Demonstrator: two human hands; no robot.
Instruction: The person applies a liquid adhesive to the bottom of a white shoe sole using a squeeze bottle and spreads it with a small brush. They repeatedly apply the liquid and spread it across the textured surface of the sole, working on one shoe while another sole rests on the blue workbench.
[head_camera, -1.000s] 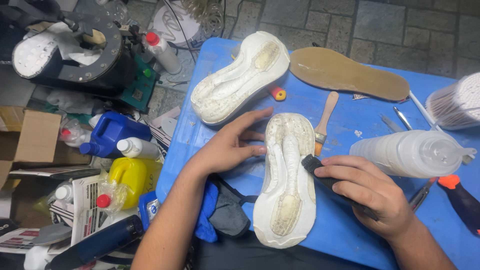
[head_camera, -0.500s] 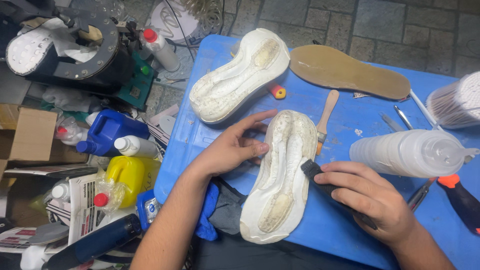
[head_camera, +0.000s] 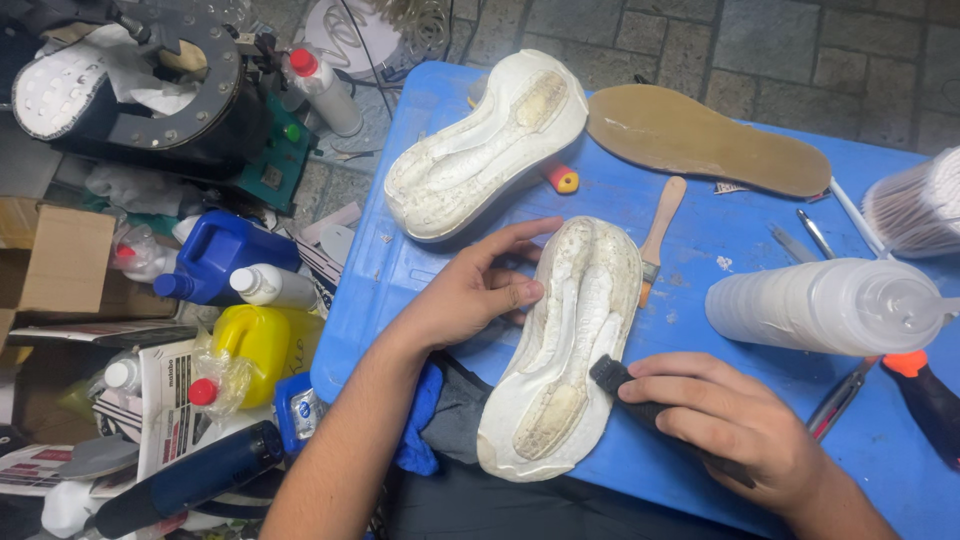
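Gripped in your right hand (head_camera: 735, 425) is a dark brush (head_camera: 612, 376): your fingers are curled closed around its handle, and only its black head shows, pressed against the right edge of a white shoe sole (head_camera: 570, 350). From that grip the sole lies at about nine o'clock, touching the brush. Its long axis runs from roughly seven o'clock, where one end hangs over the near table edge, up to one o'clock.

Your left hand (head_camera: 475, 290) rests on the sole's opposite, left edge, fingers spread and only loosely bent, thumb against the rim, steadying rather than clasping it. Both hands touch the sole.

Beyond the sole, at twelve o'clock, a second white sole (head_camera: 480, 150) lies on the blue table (head_camera: 700, 230). A tan insole (head_camera: 700, 135) lies at one o'clock, and a wooden-handled brush (head_camera: 660, 225) lies just beside the held sole's far end.

At three o'clock a clear squeeze bottle (head_camera: 820, 305) lies on its side; its contents look whitish. Off the table, at nine o'clock, stand a blue jug (head_camera: 225, 250) and a yellow jug (head_camera: 255, 345), both capped, contents hidden.
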